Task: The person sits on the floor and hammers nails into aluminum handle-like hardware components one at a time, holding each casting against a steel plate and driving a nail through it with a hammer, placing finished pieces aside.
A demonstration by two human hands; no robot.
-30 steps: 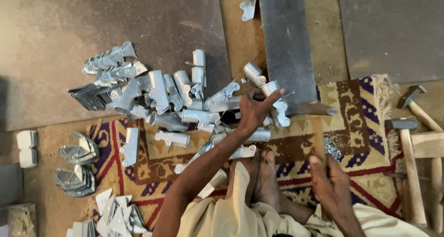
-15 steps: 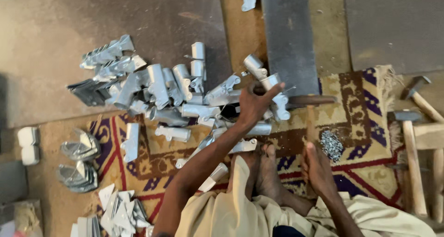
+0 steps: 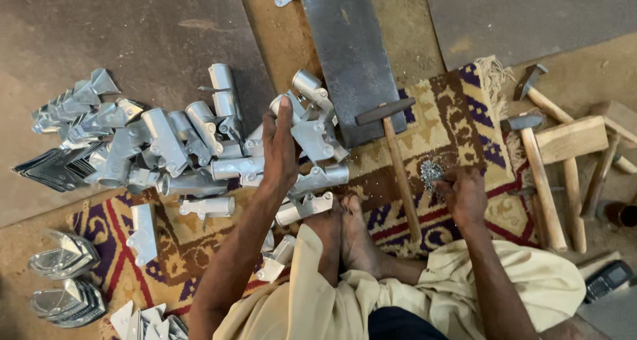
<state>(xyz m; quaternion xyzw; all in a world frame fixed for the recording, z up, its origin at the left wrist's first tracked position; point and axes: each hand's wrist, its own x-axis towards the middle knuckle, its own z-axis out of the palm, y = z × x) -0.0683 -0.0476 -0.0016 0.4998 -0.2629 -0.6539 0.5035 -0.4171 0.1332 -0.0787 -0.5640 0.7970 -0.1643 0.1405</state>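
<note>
Head view: the person sits on a patterned rug (image 3: 199, 240), bare feet drawn in, facing a heap of grey metal tube fittings (image 3: 199, 157) that spreads from the rug onto the bare floor. The left hand (image 3: 279, 147) reaches into the near side of the heap, fingers stretched flat and apart, palm resting on one fitting (image 3: 312, 141) without closing on it. The right hand (image 3: 464, 194) lies on the rug with its fingers curled at a small pile of shiny nails or rivets (image 3: 431, 173); whether it pinches any of them I cannot tell.

The fittings look like stiff sheet metal, light singly, smooth and somewhat slippery, probably sharp at the cut edges. The round barrel seems the safest place to grip, away from the flanged end. Each is a short silver-grey tube with a flattened bracket.

A hammer (image 3: 395, 161) lies between the hands, its head on a dark steel plate (image 3: 348, 48). Two more hammers (image 3: 541, 174) and wooden blocks (image 3: 570, 137) lie to the right; stacks of pressed metal pieces (image 3: 63, 280) sit at lower left.
</note>
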